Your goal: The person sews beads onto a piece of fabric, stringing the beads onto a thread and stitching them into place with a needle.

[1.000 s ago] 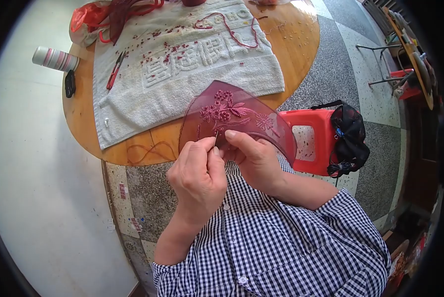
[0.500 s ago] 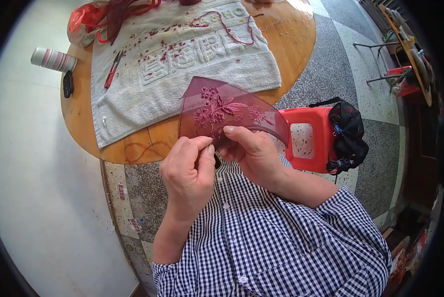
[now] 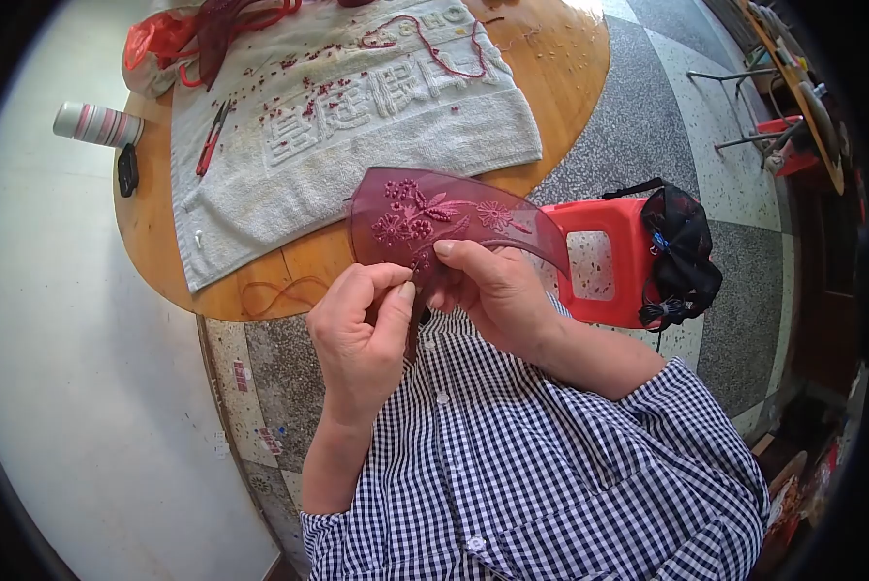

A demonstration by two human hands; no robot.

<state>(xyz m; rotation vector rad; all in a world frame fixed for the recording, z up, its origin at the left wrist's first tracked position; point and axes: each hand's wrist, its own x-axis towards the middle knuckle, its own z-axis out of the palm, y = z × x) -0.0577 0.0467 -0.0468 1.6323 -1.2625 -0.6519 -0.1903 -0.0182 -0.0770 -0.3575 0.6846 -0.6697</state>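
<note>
A sheer burgundy fabric piece (image 3: 463, 208) with pink embroidered flowers and dark red beads spreads above my hands, near the table's front edge. My right hand (image 3: 500, 295) grips its lower edge, thumb on top and the other fingers curled beneath. Just left of that thumb, my left hand (image 3: 362, 324) is closed in a pinch at the beaded part, its fingertips against the fabric. What sits between those fingertips is too small to make out.
A white towel (image 3: 357, 155) with scattered red beads, red-handled snips (image 3: 212, 140) and a red cord (image 3: 439, 60) lies on the wooden table (image 3: 560, 116). A striped bottle (image 3: 98, 124) is at left; a red stool (image 3: 599, 257) bearing a black mesh bag (image 3: 681, 252) is at right.
The thin needle seen at my left fingertips a second ago no longer shows clearly. My left hand has shifted slightly left, and the fabric's upper part has tilted and moved a little left.
</note>
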